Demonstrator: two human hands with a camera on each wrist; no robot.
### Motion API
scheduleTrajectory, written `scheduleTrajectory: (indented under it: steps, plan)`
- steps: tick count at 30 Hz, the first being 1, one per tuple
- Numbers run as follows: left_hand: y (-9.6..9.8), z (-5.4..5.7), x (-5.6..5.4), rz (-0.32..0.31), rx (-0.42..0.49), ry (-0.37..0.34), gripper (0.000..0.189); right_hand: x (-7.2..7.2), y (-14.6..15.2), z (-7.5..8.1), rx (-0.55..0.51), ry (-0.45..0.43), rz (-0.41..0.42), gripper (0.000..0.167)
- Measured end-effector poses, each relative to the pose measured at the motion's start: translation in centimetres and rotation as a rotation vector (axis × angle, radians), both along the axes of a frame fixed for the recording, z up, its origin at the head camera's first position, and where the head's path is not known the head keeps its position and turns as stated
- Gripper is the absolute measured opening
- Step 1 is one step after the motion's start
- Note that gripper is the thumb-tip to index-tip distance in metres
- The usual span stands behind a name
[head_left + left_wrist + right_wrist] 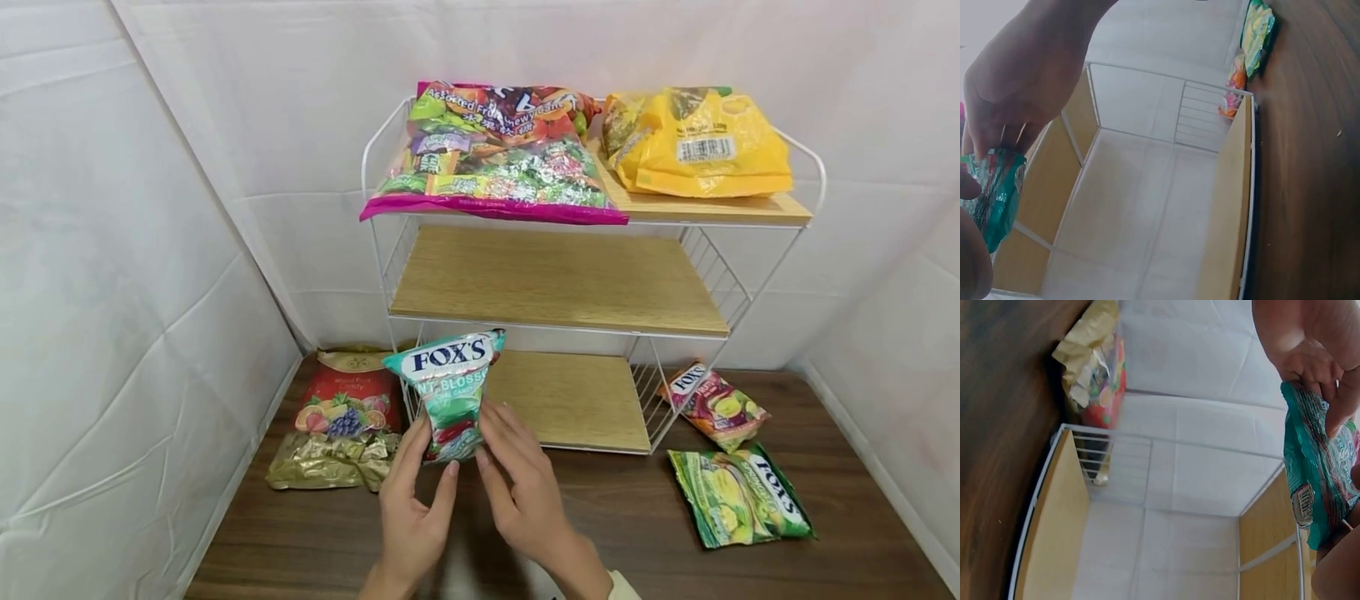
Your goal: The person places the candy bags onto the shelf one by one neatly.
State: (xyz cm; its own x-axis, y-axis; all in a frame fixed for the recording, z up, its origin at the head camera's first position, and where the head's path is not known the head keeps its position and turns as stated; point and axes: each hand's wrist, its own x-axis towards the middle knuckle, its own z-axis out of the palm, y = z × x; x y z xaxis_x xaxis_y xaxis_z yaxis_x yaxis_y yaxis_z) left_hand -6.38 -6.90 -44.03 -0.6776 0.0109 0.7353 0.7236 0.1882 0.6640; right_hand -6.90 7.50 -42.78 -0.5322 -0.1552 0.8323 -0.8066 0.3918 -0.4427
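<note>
A teal bag of Fox's candy [450,392] is held upright between both hands, in front of the rack's lower left side. My left hand [412,508] grips its left edge, and my right hand [525,483] grips the right edge, thumbs toward the near bottom corners. From the left wrist, the shiny teal bag [997,194] shows with fingers around its end. In the right wrist view, the back of the bag [1313,469] carries a barcode, and fingers pinch it from both ends.
A white wire rack with wooden shelves [562,279] stands behind the hands. On top lie a pink-edged chewy candy bag [502,158] and a yellow bag [697,150]. A red-and-gold bag [348,408] lies left; purple [716,408] and green [738,496] Fox's bags lie right.
</note>
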Motion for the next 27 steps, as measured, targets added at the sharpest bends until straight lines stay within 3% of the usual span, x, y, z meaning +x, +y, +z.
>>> scheduleTrajectory:
  steps: [7,12,18,22,27]
  plan:
    - [0.1,1.3,-1.3,-0.061,0.003,0.025,0.063,-0.8,0.6,0.8,0.014,0.048,-0.015,0.055]
    - [0.1,2.0,-2.1,-0.07,-0.011,0.018,0.063,-1.4,0.9,1.3,0.033,0.08,-0.02,0.057]
    - [0.2,2.8,-2.9,-0.064,-0.052,-0.013,0.062,-2.2,1.5,2.0,0.075,0.041,-0.019,0.059]
    - [0.4,3.5,-3.5,-0.061,-0.068,0.009,0.064,-2.7,1.7,2.8,0.101,0.043,-0.025,0.058]
    - [0.6,4.4,-4.3,-0.008,-0.117,0.047,0.064,-3.2,1.8,3.5,0.124,0.028,-0.017,0.062]
